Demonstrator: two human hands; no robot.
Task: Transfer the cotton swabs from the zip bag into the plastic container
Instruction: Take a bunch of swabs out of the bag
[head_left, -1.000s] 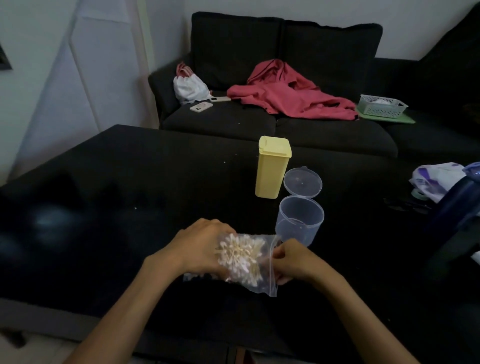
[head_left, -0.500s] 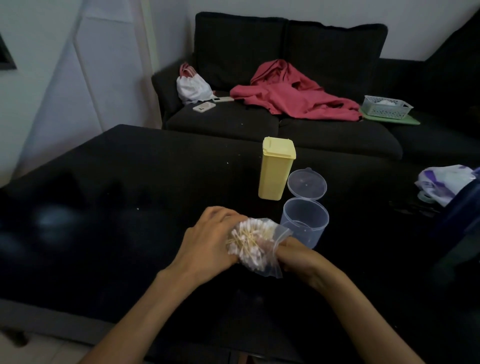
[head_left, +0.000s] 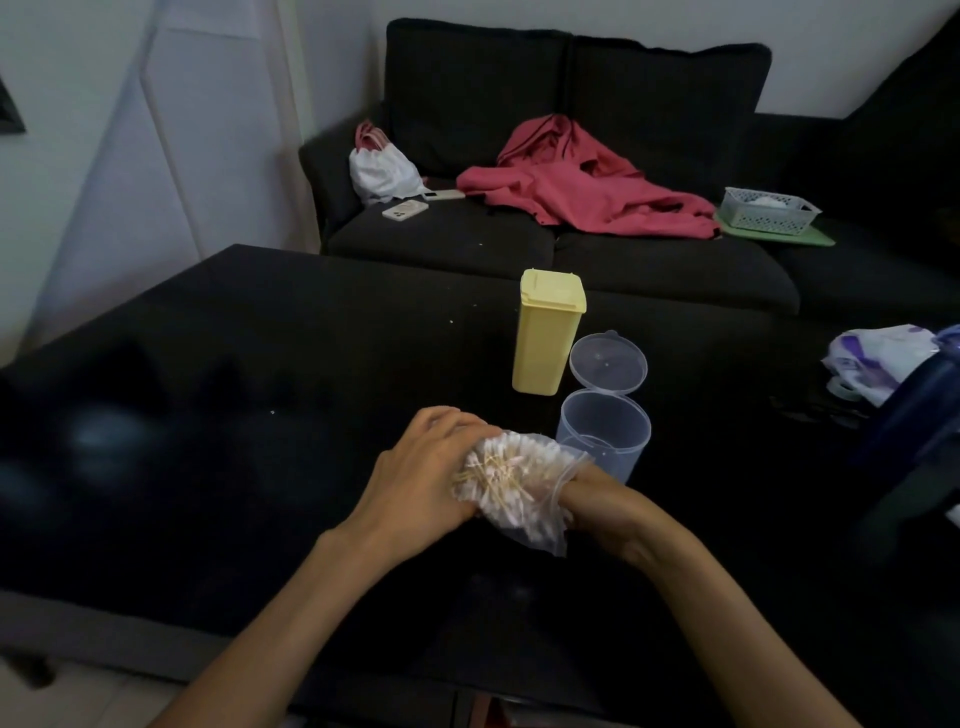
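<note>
Now both hands hold the zip bag (head_left: 519, 491) of cotton swabs (head_left: 498, 470) — the left hand (head_left: 421, 478) with fingers curled round its left side, the right hand (head_left: 597, 499) gripping its right edge, fingers mostly hidden behind the plastic; just beyond the right fingers stands the plastic container (head_left: 605, 434), lid flipped back — both on the black table (head_left: 260, 389)

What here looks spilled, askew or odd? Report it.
Nothing is spilled. The cotton swabs are all inside the zip bag, gripped by the left hand and right hand. The plastic container stands upright, lid open. Pale specks on the table are too small to identify.
</note>
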